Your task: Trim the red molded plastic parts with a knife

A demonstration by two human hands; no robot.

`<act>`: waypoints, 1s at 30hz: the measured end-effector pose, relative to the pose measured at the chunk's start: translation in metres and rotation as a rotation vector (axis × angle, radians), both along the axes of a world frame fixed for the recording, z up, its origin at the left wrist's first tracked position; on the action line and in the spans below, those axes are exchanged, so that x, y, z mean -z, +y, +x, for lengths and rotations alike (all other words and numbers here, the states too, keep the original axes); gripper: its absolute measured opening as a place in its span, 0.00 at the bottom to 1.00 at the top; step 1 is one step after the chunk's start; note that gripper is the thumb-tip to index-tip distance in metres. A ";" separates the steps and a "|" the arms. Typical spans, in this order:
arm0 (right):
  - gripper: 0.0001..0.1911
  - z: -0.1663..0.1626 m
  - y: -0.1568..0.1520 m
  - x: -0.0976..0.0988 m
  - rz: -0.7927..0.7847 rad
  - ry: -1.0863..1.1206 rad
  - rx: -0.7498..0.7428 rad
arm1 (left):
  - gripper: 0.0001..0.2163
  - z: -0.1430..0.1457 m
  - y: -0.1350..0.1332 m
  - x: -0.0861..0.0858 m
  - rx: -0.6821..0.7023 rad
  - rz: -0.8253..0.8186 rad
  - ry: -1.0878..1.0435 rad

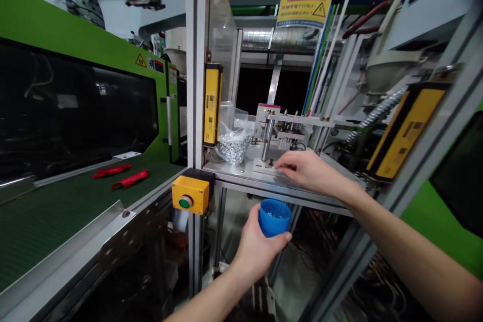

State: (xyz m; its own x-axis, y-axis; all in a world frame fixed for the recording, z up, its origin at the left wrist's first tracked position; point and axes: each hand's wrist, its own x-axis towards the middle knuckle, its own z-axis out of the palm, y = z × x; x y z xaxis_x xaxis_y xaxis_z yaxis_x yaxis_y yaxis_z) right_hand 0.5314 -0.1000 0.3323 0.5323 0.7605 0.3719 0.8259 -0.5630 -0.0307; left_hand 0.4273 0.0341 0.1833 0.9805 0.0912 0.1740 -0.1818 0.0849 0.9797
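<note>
While the left hand (260, 246) grips a small blue cup (274, 217) just below the front edge of the metal table (241, 175), fingers wrapped round its side and thumb near the rim, the right hand (307, 171) reaches in over that table, fingertips pinched low at the base plate of the press fixture (281, 133); whether something tiny sits between those fingers, I cannot tell. Small pieces seem to lie inside the cup, too small to name. Behind the fixture, to its left, slumps a clear bag of metal washers (234, 143), and left of the table hangs a yellow box with a green button (189, 194). Further left, two red handles (121, 175) lie on the green conveyor belt (56, 211). The risk as I judge it: the cup is held out in the air off the table's edge, so a tilt of that wrist could spill its contents to the floor, and the right hand sits close under the fixture's plate and posts, where a slip could knock or nip the fingers.
</note>
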 end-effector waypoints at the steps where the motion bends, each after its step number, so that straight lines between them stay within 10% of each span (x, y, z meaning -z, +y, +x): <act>1: 0.10 0.011 0.001 0.000 0.005 -0.011 0.037 | 0.29 -0.001 0.000 0.001 0.002 0.001 0.001; 22: 0.02 0.025 0.008 -0.016 -0.078 0.124 0.050 | 0.28 -0.002 0.011 -0.002 -0.008 0.030 -0.019; 30: 0.04 -0.038 0.016 0.000 -0.021 0.218 -0.108 | 0.29 -0.010 0.013 0.001 -0.037 -0.001 -0.073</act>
State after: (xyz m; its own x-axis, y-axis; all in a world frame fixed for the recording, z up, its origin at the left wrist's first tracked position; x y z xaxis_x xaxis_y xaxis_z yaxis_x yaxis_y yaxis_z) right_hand 0.4938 -0.0840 0.3324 0.5131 0.8239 0.2405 0.8566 -0.4740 -0.2038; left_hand 0.4173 0.0473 0.1822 0.9611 0.1274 0.2449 -0.2559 0.0780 0.9636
